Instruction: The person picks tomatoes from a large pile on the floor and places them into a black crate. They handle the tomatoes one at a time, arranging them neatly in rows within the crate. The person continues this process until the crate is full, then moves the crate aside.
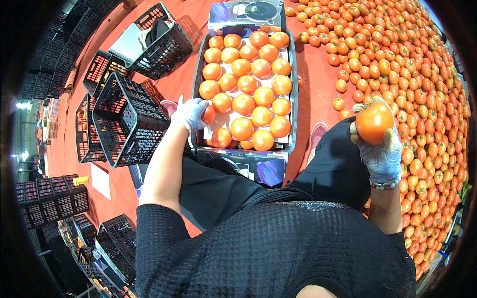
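In front of me stands a black crate point(293, 93) with rows of red-orange tomatoes point(243, 104) laid on white paper point(237, 86). My left hand point(190, 113), in a pale knitted glove, is at the crate's left side, its fingers around a tomato point(208, 114) at the edge of the rows. My right hand point(381, 151), gloved alike, holds a large tomato point(374, 123) up above my knee, beside the heap. Its fingers wrap the fruit from both sides. Printed cardboard flaps point(247, 13) show at the crate's far and near ends.
A wide heap of loose tomatoes point(417, 93) covers the right side of the red floor covering point(313, 70). At the left stand black plastic baskets point(128, 119), one of them point(164, 44) holding dark items. More stacked black crates point(52, 197) line the left edge.
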A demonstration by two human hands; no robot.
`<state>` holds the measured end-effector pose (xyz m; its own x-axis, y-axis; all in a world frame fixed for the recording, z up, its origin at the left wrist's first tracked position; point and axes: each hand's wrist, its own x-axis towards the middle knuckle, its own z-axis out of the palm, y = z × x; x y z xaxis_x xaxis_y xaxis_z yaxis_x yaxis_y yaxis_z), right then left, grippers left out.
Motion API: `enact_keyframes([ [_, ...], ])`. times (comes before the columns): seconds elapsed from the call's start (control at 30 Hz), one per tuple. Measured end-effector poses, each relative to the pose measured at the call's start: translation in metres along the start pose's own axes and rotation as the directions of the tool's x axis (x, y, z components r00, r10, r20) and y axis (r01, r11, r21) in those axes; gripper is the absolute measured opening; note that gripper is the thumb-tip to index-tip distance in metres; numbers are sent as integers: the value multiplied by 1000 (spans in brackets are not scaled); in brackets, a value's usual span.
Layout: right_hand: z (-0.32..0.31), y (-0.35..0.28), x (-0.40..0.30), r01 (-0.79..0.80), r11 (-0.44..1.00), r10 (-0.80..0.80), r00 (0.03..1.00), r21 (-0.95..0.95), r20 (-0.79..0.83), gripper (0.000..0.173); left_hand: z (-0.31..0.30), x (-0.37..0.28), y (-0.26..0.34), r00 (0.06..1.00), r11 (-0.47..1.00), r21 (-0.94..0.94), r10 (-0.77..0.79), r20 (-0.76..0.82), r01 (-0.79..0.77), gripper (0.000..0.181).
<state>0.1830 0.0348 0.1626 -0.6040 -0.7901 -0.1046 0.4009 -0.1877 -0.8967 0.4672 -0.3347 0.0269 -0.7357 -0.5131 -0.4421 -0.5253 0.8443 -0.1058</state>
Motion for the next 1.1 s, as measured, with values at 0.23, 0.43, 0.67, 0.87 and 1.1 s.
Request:
enact_keyframes([
  [0.23, 2, 10, 6, -41, 987, 41, 999, 158, 6, 61, 0, 13, -2, 982, 984, -173, -19, 189, 52, 79],
  [0.43, 9, 17, 9, -123, 975, 135, 990, 182, -50, 52, -3, 10, -31, 995, 992, -82, -96, 41, 99, 41],
  [0.67, 13, 20, 15, -182, 964, 189, 982, 192, -16, 51, 70, -2, -99, 852, 557, -827, -397, -343, -74, 35],
  [0.87, 12, 28, 17, -241, 940, 241, 970, 241, 30, 62, 25, -14, -26, 928, 867, -493, -126, -352, -69, 37],
  [1.1, 35, 18, 21, -286, 948, 281, 958, 136, 56, 66, 24, -1, 18, 995, 996, 46, -72, -64, 75, 48],
])
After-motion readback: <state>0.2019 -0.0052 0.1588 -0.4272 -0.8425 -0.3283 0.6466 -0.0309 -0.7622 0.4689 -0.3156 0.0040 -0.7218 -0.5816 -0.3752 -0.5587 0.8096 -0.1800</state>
